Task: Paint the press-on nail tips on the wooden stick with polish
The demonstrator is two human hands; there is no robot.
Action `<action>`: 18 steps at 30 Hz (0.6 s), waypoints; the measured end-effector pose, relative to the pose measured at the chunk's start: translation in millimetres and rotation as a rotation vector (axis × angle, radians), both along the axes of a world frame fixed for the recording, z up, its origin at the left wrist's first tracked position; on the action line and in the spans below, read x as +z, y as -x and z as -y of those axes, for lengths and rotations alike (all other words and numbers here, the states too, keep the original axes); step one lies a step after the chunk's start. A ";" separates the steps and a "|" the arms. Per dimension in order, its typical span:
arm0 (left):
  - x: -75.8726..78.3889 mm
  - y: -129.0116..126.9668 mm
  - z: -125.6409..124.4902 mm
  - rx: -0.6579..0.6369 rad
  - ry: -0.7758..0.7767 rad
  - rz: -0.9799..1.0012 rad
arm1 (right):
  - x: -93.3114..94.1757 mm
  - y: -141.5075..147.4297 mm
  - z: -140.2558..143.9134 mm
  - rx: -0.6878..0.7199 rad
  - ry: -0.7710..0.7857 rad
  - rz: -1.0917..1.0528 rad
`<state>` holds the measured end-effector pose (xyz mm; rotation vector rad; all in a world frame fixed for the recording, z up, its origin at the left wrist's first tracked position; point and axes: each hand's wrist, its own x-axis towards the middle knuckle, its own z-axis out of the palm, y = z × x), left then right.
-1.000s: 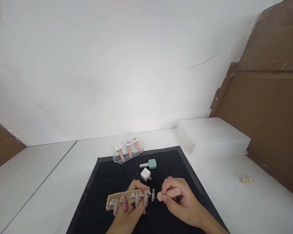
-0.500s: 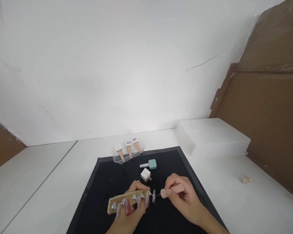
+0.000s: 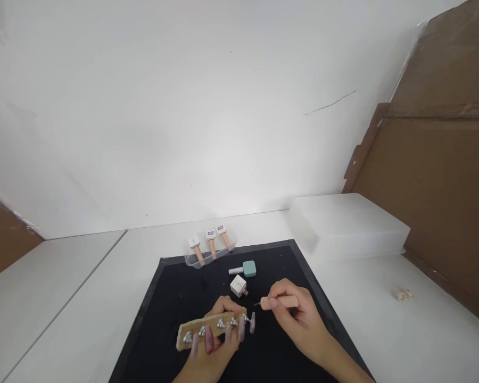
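Note:
My left hand is closed around a tan strip-shaped nail display stand, with several silver mounts along it. Long false nails stand on those mounts; one is dark pink, and the one at the right end is greyish pink. Pinched in my right hand is the peach-coloured cap of a nail polish brush. Its dark bristle tip points left, a little above the end nail and apart from it. Just behind sits an uncapped white square nail polish bottle, tilted on its side.
A mint-green bottle with a pale cap lies on the black mat. Three white bottles with peach caps lie in a clear tray at the mat's back edge. A translucent box and small cream rings are on the right.
My right hand has raised the brush, taking its tip up and away from the end nail. My left hand and the nail stand have barely moved.

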<state>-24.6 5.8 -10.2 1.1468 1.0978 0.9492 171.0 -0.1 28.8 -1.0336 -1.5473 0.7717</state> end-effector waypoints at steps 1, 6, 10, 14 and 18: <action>0.0 0.2 -0.4 0.005 0.001 0.000 | 0.0 -0.4 0.0 -0.008 0.000 -0.016; -3.4 4.7 -1.3 -0.038 0.039 0.018 | 4.8 -0.5 3.7 0.078 -0.022 -0.009; -5.9 5.2 -0.7 -0.084 0.057 0.050 | 6.9 1.6 6.2 0.159 -0.032 0.040; -7.9 3.5 3.0 -0.097 0.062 0.041 | 1.6 1.4 3.5 0.114 0.003 0.096; -9.6 4.2 6.1 -0.094 0.057 0.007 | -2.7 -1.2 -0.8 0.020 0.025 0.065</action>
